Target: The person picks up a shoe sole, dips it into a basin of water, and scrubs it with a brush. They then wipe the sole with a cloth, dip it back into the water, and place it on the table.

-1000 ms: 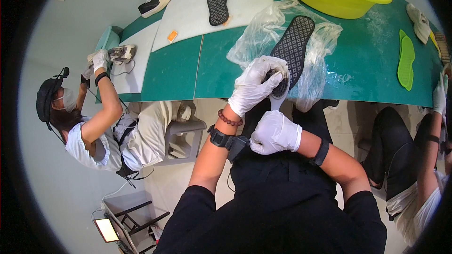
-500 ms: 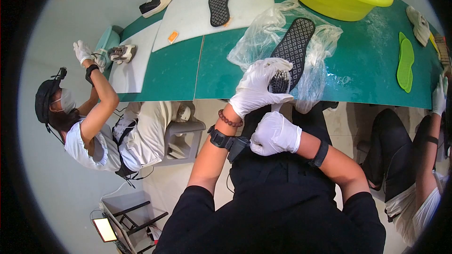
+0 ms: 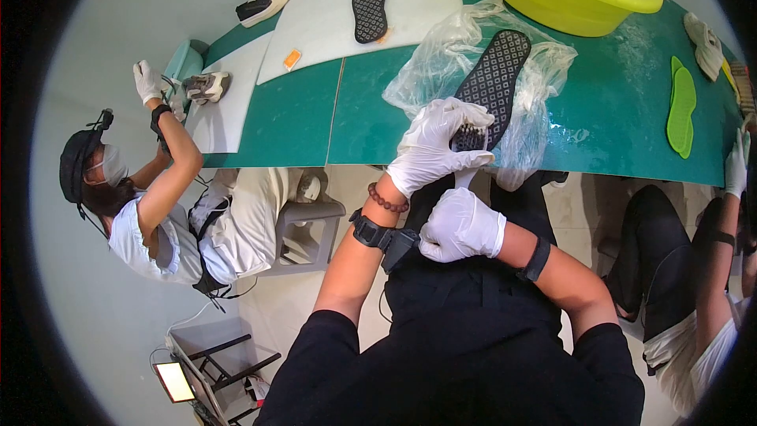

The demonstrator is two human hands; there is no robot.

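A brush with dark bristles is held near the table's front edge, bristles facing up. My left hand, in a white glove, curls around its bristle head, with the thumb at the near side. My right hand, also gloved, is closed in a fist below the table edge around the brush's pale handle, of which only a short piece shows. Just beyond my left hand, a black insole with a diamond pattern lies on a crumpled clear plastic bag. My left hand overlaps the insole's near end.
A yellow-green basin of cloudy water stands at the back right. Green insoles lie right, another black insole on a white board. A co-worker sits left beside a shoe; another person's hand is at right.
My hands and the brush stay nearly in place, with only a slight shift of the whole view. The left co-worker's raised hand has moved a little.
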